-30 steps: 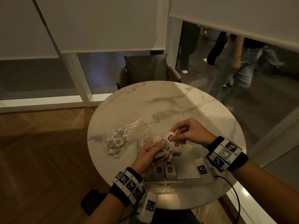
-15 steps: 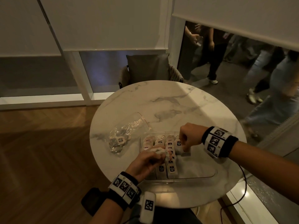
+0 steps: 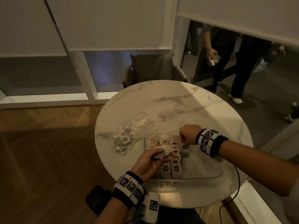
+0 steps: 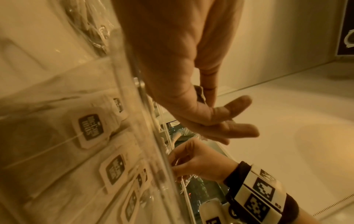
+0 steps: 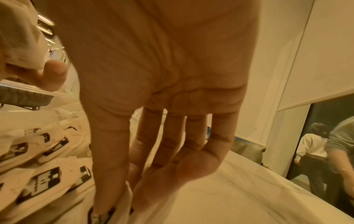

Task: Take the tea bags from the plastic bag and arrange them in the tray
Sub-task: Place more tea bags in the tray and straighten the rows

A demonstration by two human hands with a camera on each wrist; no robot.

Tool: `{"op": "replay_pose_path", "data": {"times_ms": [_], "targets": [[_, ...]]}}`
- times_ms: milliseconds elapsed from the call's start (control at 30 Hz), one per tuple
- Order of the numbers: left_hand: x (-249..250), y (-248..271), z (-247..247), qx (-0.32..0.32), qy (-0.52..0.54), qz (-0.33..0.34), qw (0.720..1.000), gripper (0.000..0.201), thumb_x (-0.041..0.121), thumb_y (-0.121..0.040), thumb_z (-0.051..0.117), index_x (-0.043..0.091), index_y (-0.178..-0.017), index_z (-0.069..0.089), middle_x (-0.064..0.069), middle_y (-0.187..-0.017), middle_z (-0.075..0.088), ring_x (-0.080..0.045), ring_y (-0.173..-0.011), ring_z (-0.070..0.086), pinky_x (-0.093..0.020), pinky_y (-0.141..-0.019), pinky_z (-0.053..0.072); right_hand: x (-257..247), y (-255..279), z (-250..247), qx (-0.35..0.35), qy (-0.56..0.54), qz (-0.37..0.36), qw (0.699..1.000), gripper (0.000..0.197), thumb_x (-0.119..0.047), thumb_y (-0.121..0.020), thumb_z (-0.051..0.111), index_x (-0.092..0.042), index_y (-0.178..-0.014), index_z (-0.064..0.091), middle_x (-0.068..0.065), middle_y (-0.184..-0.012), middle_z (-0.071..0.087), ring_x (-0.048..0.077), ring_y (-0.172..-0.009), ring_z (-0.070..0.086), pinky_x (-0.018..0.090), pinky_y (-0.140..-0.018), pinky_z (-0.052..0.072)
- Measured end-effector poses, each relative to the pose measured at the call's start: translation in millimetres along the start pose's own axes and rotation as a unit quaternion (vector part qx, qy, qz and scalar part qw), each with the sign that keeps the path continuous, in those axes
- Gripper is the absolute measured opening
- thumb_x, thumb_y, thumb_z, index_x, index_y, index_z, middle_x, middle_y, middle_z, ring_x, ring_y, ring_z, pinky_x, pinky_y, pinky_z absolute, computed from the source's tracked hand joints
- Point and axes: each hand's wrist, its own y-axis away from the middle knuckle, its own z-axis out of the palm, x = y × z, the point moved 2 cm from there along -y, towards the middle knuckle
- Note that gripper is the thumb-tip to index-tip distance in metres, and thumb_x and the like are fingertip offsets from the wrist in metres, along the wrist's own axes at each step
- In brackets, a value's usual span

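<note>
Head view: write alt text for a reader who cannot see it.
Over a clear tray on a round marble table, the right hand sets a tea bag beside the rows while the left hand holds several more; a plastic bag lies left.

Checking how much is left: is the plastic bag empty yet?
Not empty. The plastic bag on the table holds tea bags.
</note>
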Motion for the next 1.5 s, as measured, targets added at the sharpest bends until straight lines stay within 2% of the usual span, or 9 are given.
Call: {"op": "replay_pose_path", "data": {"times_ms": [200, 333, 567, 667, 800, 933, 1100, 1267, 1500], "targets": [[-2.4, -3.8, -4.0, -0.01, 0.023, 0.0, 1.0, 0.04, -0.002, -0.088, 0.053, -0.004, -0.128, 0.048, -0.042, -0.13, 0.051, -0.047, -0.101, 0.067, -0.032, -0.068, 0.063, 7.3, 6.2, -7.4, 0.055, -0.022, -0.01, 0.998, 0.016, -0.03, -0.078, 0.078, -0.026, -0.082, 0.064, 0.0, -0.101, 0.065, 0.019, -0.086, 0.06, 0.028, -0.068, 0.046], [-3.5, -6.5, -7.9, -0.03, 0.053, -0.007, 0.998, 0.047, -0.009, -0.086, 0.051, -0.001, -0.133, 0.046, -0.041, -0.134, 0.049, -0.056, -0.111, 0.058, -0.038, -0.08, 0.06, 9.5, 20.9, -10.8, 0.097, -0.196, -0.042, 0.975, 0.023, -0.043, -0.083, 0.074, -0.02, -0.086, 0.074, -0.006, -0.085, 0.07, 0.007, -0.073, 0.062, 0.025, -0.067, 0.05], [-4.6, -12.0, -12.8, -0.005, -0.017, 0.031, 0.999, 0.049, -0.01, -0.087, 0.052, 0.002, -0.134, 0.053, -0.031, -0.138, 0.051, -0.047, -0.124, 0.054, -0.041, -0.088, 0.057, -18.7, 56.0, -0.6, 0.1, -0.417, -0.131, 0.894, 0.026, -0.033, -0.069, 0.087, -0.019, -0.089, 0.077, -0.003, -0.063, 0.068, 0.001, -0.051, 0.057, 0.022, -0.058, 0.049], [-3.2, -9.2, -10.0, 0.009, -0.043, 0.056, 0.997, 0.046, -0.007, -0.087, 0.055, 0.006, -0.131, 0.057, -0.026, -0.135, 0.055, -0.04, -0.119, 0.06, -0.038, -0.084, 0.06, -24.2, 56.0, 9.8, 0.096, -0.465, -0.11, 0.873, 0.023, -0.027, -0.068, 0.088, -0.014, -0.082, 0.075, 0.002, -0.058, 0.068, 0.012, -0.049, 0.06, 0.036, -0.055, 0.053], [-2.1, -6.3, -6.5, 0.007, -0.063, 0.07, 0.995, 0.038, 0.019, -0.092, 0.059, 0.007, -0.128, 0.059, -0.028, -0.136, 0.054, -0.038, -0.12, 0.06, -0.037, -0.086, 0.059, -27.5, 59.9, 9.2, 0.135, -0.531, -0.128, 0.827, 0.016, -0.019, -0.076, 0.084, -0.008, -0.079, 0.072, 0.01, -0.056, 0.069, 0.021, -0.046, 0.062, 0.038, -0.052, 0.054], [-3.5, -9.3, -3.6, 0.0, -0.009, 0.057, 0.998, 0.069, 0.057, -0.097, 0.037, -0.003, -0.129, 0.053, -0.029, -0.134, 0.056, -0.041, -0.124, 0.056, -0.047, -0.095, 0.054, -27.0, 66.6, 0.5, 0.196, -0.559, -0.17, 0.788, 0.007, -0.005, -0.078, 0.079, -0.007, -0.082, 0.073, 0.009, -0.064, 0.073, 0.021, -0.059, 0.071, 0.032, -0.063, 0.058], [-5.2, -14.6, -10.1, 0.037, -0.11, 0.062, 0.991, 0.053, 0.039, -0.088, 0.059, 0.0, -0.124, 0.061, -0.021, -0.12, 0.067, -0.027, -0.101, 0.068, -0.034, -0.079, 0.059, -21.2, 69.3, 4.6, 0.196, -0.573, -0.171, 0.777, 0.008, -0.005, -0.075, 0.082, -0.006, -0.079, 0.074, 0.006, -0.074, 0.075, 0.022, -0.07, 0.074, 0.026, -0.068, 0.058], [-7.3, -10.5, -12.5, -0.003, -0.192, 0.087, 0.978, 0.031, 0.008, -0.089, 0.064, -0.006, -0.116, 0.065, -0.018, -0.11, 0.069, -0.021, -0.097, 0.067, -0.027, -0.083, 0.055, -15.5, 66.3, 12.6, 0.215, -0.593, -0.144, 0.763, 0.018, -0.004, -0.069, 0.086, -0.005, -0.08, 0.071, 0.008, -0.07, 0.074, 0.022, -0.065, 0.072, 0.029, -0.065, 0.058], [-7.6, -11.1, -12.9, -0.017, -0.177, 0.105, 0.979, 0.035, 0.004, -0.084, 0.067, -0.01, -0.115, 0.062, -0.024, -0.11, 0.067, -0.027, -0.095, 0.068, -0.032, -0.091, 0.056, -17.0, 66.9, 14.2, 0.245, -0.634, -0.138, 0.721, 0.024, -0.005, -0.075, 0.081, -0.005, -0.097, 0.073, 0.012, -0.072, 0.075, 0.028, -0.063, 0.073, 0.02, -0.056, 0.052]]}}
